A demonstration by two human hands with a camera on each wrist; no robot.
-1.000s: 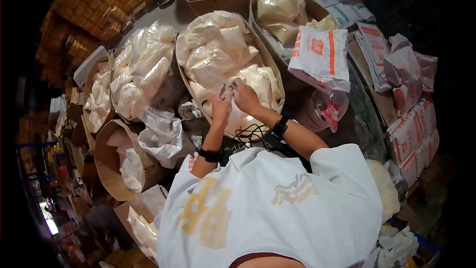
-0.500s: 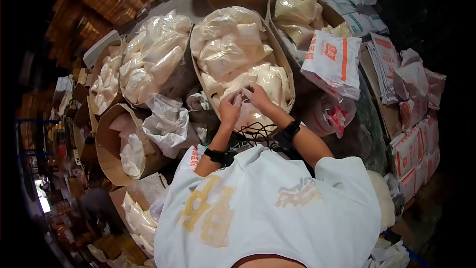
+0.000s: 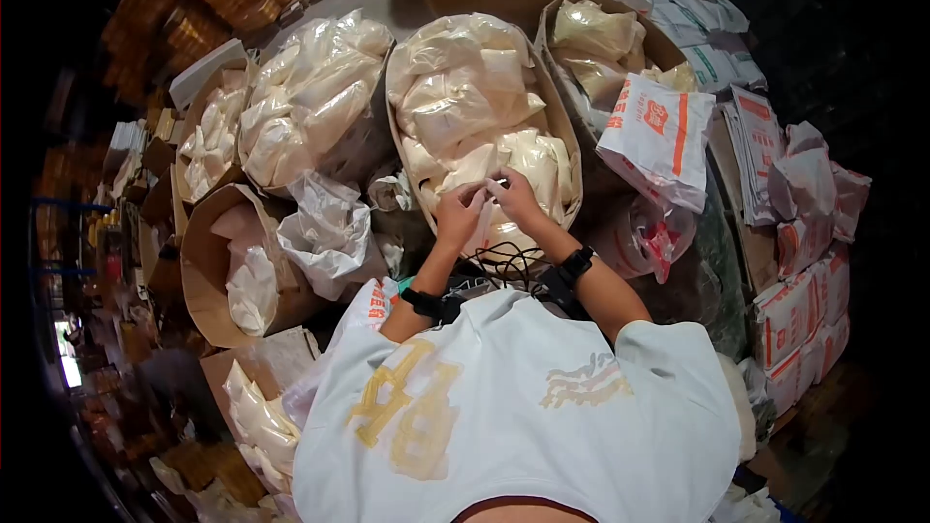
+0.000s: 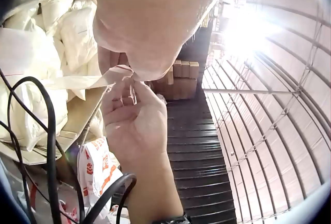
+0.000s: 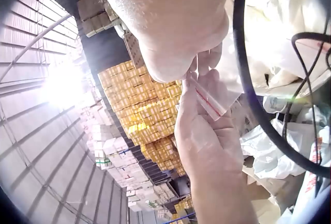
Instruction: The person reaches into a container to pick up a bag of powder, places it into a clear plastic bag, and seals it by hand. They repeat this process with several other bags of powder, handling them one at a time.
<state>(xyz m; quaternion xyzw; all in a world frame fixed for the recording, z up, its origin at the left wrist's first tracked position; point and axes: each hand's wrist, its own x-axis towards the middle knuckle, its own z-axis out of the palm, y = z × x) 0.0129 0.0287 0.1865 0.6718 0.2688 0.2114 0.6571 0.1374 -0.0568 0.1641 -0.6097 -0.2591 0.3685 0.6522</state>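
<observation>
Both hands meet over the near end of a cardboard box (image 3: 573,196) full of clear bags of pale powder (image 3: 460,102). Between them is the top edge of a clear plastic zip bag (image 3: 481,225). My left hand (image 3: 457,215) pinches this edge on one side, thumb and fingertips together. From the other side my right hand (image 3: 520,201) pinches it too, its fingertips close to the left ones. A red line runs along the zip bag's edge (image 5: 209,100) in the right wrist view. In the left wrist view, a translucent strip of plastic (image 4: 77,82) stretches away from the fingertips.
Black cables (image 3: 504,257) loop between the forearms and the box. More bags of powder (image 3: 315,97) fill boxes to the left. A crumpled white sack (image 3: 329,237) stands near the left arm. On the right are a white-and-orange printed sack (image 3: 654,136) and stacked printed bags (image 3: 802,305).
The head view has shifted, so the boxes appear farther right. Both hands have come slightly nearer the body, and the plastic that was raised in front of them is lower.
</observation>
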